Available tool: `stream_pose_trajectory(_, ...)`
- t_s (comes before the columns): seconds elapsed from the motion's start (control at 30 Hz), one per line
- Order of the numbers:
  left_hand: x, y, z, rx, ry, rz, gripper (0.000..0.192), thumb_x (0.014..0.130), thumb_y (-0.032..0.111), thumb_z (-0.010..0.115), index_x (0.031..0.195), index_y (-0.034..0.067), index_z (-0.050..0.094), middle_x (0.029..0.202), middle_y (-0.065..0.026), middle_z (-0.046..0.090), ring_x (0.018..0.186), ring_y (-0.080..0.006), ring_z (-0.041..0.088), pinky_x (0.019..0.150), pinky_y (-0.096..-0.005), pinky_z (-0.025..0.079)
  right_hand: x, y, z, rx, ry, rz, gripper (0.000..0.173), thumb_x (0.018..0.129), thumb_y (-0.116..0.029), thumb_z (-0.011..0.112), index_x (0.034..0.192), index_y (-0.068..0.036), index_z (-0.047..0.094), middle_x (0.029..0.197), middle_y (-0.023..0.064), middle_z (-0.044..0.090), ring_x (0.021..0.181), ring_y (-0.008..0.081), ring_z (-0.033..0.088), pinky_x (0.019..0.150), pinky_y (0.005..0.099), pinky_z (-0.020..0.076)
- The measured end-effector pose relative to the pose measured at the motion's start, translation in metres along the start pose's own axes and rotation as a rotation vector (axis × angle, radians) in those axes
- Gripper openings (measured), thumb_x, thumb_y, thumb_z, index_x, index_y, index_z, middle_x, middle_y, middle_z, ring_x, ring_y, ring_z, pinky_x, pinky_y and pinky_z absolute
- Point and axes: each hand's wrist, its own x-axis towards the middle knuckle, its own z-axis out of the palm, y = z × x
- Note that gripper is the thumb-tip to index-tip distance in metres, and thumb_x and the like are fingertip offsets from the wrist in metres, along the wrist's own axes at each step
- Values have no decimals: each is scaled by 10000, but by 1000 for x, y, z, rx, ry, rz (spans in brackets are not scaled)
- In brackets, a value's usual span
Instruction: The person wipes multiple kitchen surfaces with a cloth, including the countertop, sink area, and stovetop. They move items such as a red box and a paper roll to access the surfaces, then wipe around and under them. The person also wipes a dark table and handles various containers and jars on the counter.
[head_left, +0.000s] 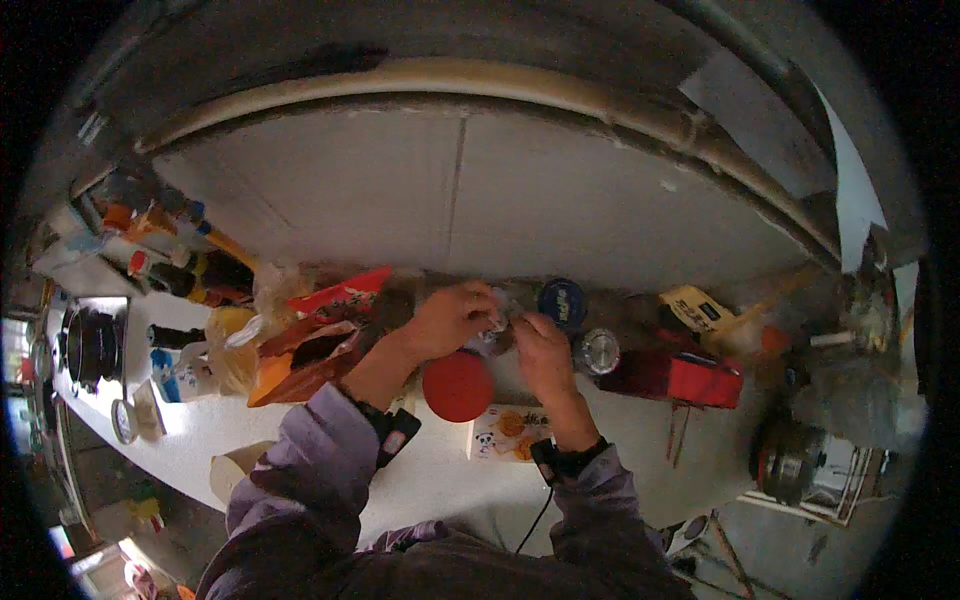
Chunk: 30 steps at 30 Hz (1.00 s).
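My left hand (450, 319) and my right hand (541, 354) are raised close together over the back of the white counter (427, 480). Both have their fingers bent around a crinkled clear plastic bag (496, 324), whose contents are too blurred to tell. Just below it, nearest my left hand, is a round red lid (458, 386). A printed biscuit box (510, 433) with a panda on it lies under my right forearm. Beyond my right hand are a round dark-blue lid (562, 302) and a jar with a silvery lid (600, 351).
Food bags, one a red packet (341, 291) and one an open orange-brown bag (304, 364), stand left. Farther left are dark bottles (172, 279) and a gas stove (94, 345). To the right lie a red box (671, 380), chopsticks (679, 435) and a yellow packet (694, 309). A wall stands behind.
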Motion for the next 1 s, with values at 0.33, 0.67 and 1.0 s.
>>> stream_pose_trajectory(0.33, 4, -3, -8, -20, -78, -95, 173, 863, 126, 643, 1023, 62, 662, 957, -123, 681, 847, -254, 659, 749, -344, 514, 0, -3, 8, 45, 87, 91, 173, 856, -7, 609, 1028, -5, 630, 972, 154, 618, 856, 320, 614, 749, 341, 498)
stream_pose_trajectory(0.67, -4, -5, -7, -60, 20, -103, 143, 821, 86, 669, 958, 46, 668, 888, -130, 662, 805, -259, 643, 728, -346, 504, 0, -7, 4, 117, 110, 79, 131, 831, 19, 627, 962, 20, 624, 912, 144, 617, 808, 293, 630, 699, 341, 505)
stream_pose_trajectory(1.0, -6, 1, -4, 87, -5, -35, 125, 775, 7, 598, 890, 26, 643, 892, -165, 613, 848, -296, 616, 726, -380, 498, 6, -6, 5, 31, 76, 3, 178, 820, -8, 628, 998, 4, 625, 963, 151, 623, 848, 339, 623, 724, 379, 511)
